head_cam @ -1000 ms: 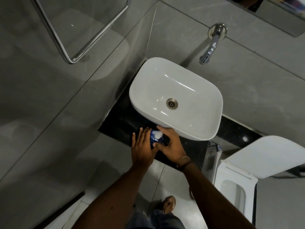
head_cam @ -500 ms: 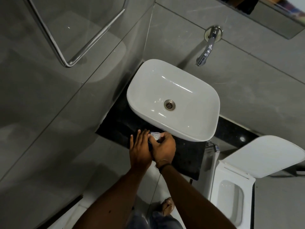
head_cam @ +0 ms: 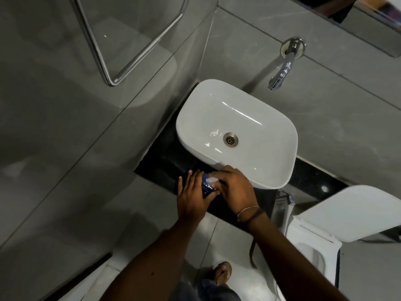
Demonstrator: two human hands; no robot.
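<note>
A small blue container with a pale top (head_cam: 206, 185) sits between my two hands on the black counter (head_cam: 165, 164), just in front of the white basin (head_cam: 271, 166). My left hand (head_cam: 192, 197) lies against its left side with straight fingers, the thumb under it. My right hand (head_cam: 235, 189) curls over the pale top from the right, its fingers pinching it. Most of the container is hidden by the hands.
A chrome wall tap (head_cam: 282, 68) sticks out above the basin. A white toilet with raised lid (head_cam: 355, 213) stands at the right, a hose (head_cam: 286, 199) beside it. Grey tiled walls close in at the left, with a chrome rail (head_cam: 112, 61). My foot (head_cam: 222, 273) is on the floor.
Both hands stay on the blue container. My right hand has shifted a little over its top, so more of the pale top and blue side shows now than half a second ago.
</note>
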